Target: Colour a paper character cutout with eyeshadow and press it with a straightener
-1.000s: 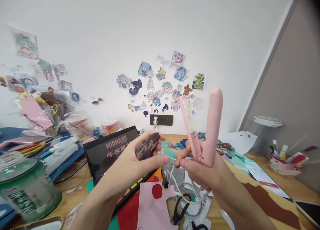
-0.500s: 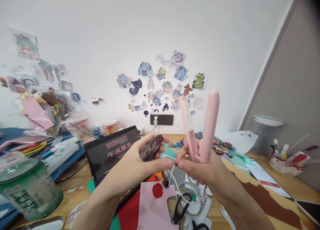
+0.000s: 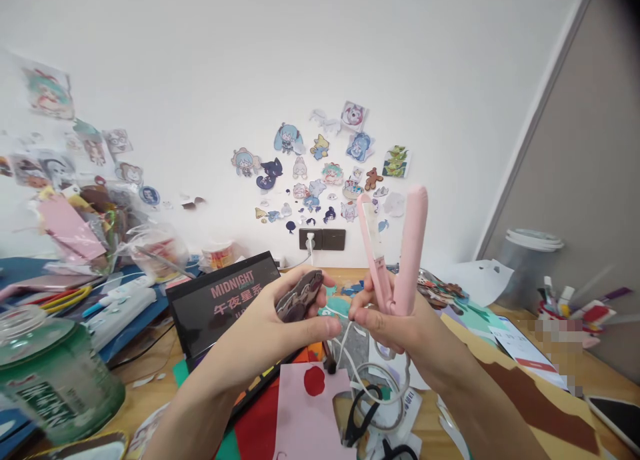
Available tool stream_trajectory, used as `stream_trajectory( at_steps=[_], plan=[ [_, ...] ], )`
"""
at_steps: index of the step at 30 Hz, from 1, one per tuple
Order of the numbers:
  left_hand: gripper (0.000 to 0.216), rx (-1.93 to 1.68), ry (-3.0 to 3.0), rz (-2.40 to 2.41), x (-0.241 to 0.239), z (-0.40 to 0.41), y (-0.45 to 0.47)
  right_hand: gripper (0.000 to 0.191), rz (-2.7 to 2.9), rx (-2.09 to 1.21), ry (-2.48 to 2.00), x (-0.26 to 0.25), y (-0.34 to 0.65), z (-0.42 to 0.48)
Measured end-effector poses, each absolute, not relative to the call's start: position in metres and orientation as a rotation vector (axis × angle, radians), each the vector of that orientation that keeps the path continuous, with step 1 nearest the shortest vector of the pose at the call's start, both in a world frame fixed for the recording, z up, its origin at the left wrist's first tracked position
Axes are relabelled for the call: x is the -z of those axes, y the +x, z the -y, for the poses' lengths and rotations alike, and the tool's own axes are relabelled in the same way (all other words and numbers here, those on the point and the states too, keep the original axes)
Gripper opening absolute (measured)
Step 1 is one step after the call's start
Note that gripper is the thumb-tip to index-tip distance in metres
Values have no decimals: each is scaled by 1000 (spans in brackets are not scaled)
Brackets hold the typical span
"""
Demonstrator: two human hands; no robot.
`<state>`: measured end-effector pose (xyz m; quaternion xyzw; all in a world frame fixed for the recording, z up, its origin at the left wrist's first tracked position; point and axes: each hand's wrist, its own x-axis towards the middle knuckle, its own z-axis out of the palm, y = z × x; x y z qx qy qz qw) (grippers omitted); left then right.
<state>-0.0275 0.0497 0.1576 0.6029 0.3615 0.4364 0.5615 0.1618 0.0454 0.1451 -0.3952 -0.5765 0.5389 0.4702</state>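
Observation:
My left hand is closed around a dark, thin cutout with a pale scalloped outline, tilted so its face is seen at a slant. My right hand grips a small pink hair straightener near its hinge. The straightener points upward with its two arms apart, a pale plate showing on the left arm. A white cord loops below that hand. Under both hands lies a pink sheet with a red spot, beside black-handled scissors.
A laptop stands behind my left hand, and a green jar is at far left. To the right are a tan and brown sheet, a phone and a pen holder. Stickers cover the wall around a socket.
The straightener's arms have come slightly closer together, and it has shifted a little left. My left hand keeps its hold on the dark cutout.

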Motion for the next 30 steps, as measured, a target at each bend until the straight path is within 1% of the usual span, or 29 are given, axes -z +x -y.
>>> stream_trajectory(
  at_steps=[4, 8, 12, 20, 27, 30],
  plan=[
    [36, -1026, 1423, -849, -158, -50, -27, 41, 1430, -1360, -936, -142, 164, -48],
    [33, -1007, 1459, -861, -159, -49, -27, 46, 1448, -1402, -925, -144, 165, -47],
    [34, -1015, 1438, -875, -160, -48, -28, 38, 1443, -1388, -893, -144, 164, -47],
    [32, -1073, 1404, -908, -158, -49, -26, 30, 1372, -1414, -838, -137, 161, -53],
    [33, -1057, 1409, -905, -158, -47, -26, 37, 1357, -1404, -844, -137, 163, -54],
    [29, -1024, 1466, -881, -158, -48, -27, 37, 1378, -1402, -861, -137, 163, -53]
  ],
)
